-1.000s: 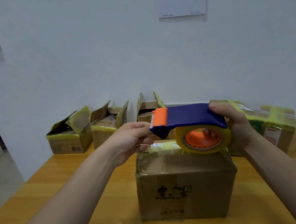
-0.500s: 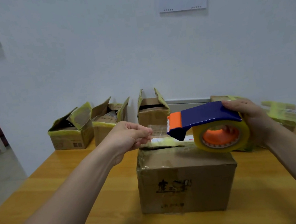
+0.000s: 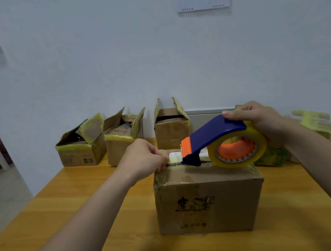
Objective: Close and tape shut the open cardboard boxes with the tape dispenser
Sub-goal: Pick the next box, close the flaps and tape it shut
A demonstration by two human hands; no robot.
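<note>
Now left grip pinches tape end beside dispenser.

Both bare forearms extended forward from the lower corners of the view. The left hand was curled, thumb and fingertips pinched together at its right side. The right hand was held palm-down, fingers wrapped in a closed grasp, wrist slightly raised.
</note>
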